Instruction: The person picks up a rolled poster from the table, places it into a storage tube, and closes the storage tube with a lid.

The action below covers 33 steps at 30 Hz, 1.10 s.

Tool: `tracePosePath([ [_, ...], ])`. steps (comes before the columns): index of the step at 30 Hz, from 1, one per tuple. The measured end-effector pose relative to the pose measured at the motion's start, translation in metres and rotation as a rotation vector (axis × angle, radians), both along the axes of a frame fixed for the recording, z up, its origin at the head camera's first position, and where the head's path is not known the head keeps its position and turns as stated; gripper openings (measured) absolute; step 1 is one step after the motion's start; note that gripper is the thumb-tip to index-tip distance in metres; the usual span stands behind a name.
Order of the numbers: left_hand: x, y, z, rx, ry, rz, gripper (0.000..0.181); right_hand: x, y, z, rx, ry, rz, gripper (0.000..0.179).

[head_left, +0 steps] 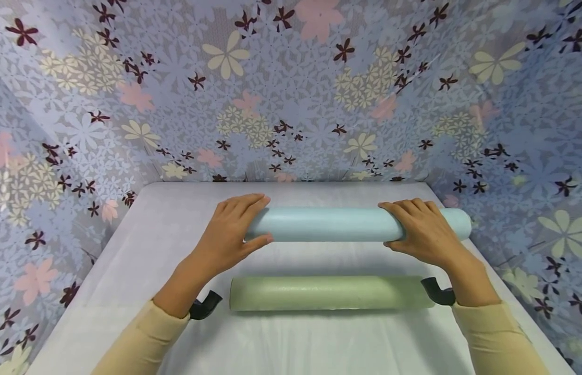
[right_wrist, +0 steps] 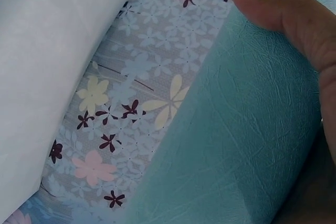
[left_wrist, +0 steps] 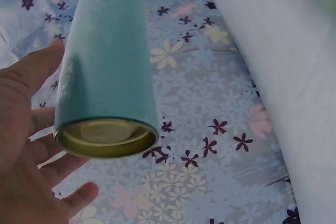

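Note:
A long light-blue tube (head_left: 325,224) with a wrinkled surface lies crosswise in front of the person, above the white table. In the left wrist view its near end shows a gold-coloured rim (left_wrist: 107,148) round a recessed end. The left hand (head_left: 234,229) holds this left end, thumb at the near side and fingers at the far side; its little finger stands clear of the tube. Toward the other end, the right hand (head_left: 419,229) grips the tube from above. The right thumb (right_wrist: 278,11) lies against the blue surface; the other right fingers are mostly hidden in that wrist view.
A pale green tube (head_left: 325,292) rests on the white-covered table (head_left: 342,344), nearer the person and parallel to the blue one. Floral-patterned cloth (head_left: 291,94) surrounds the table at the back and both sides. Black curved pieces (head_left: 206,305) stick out by both wrists.

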State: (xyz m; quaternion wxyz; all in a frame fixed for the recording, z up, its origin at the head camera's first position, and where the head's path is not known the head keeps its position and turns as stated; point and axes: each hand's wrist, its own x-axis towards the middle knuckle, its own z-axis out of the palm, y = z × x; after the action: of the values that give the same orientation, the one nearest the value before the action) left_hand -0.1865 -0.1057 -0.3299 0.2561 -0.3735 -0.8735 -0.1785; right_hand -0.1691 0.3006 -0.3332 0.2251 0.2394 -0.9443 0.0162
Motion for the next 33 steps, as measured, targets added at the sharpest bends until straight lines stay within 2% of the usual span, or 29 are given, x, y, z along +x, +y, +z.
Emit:
tracePosePath([
  [4, -0.004, 0.004, -0.004, -0.107, 0.095, 0.047, 0.083, -0.002, -0.004, -0.001, 0.005, -0.013, -0.007, 0.082],
  [6, -0.007, 0.005, -0.007, -0.153, 0.12, 0.073, 0.086, -0.005, -0.006, -0.002, 0.007, -0.024, -0.013, 0.082],
  [9, -0.011, 0.005, -0.011, -0.189, 0.13, 0.095, 0.088, -0.01, -0.008, -0.004, 0.009, -0.04, -0.01, 0.082],
  [13, -0.016, 0.003, -0.018, -0.204, 0.105, 0.103, 0.086, -0.017, -0.009, -0.009, 0.008, -0.078, 0.004, 0.082],
  [21, -0.031, 0.002, -0.031, -0.185, -0.051, 0.093, 0.081, -0.035, -0.014, -0.023, 0.016, -0.23, -0.019, 0.08],
  [27, -0.041, 0.003, -0.041, -0.19, -0.226, 0.116, 0.078, -0.05, -0.017, -0.037, 0.011, -0.322, -0.018, 0.079],
  [33, -0.054, 0.001, -0.055, -0.192, -0.401, 0.13, 0.077, -0.066, -0.024, -0.045, 0.035, -0.437, -0.023, 0.076],
])
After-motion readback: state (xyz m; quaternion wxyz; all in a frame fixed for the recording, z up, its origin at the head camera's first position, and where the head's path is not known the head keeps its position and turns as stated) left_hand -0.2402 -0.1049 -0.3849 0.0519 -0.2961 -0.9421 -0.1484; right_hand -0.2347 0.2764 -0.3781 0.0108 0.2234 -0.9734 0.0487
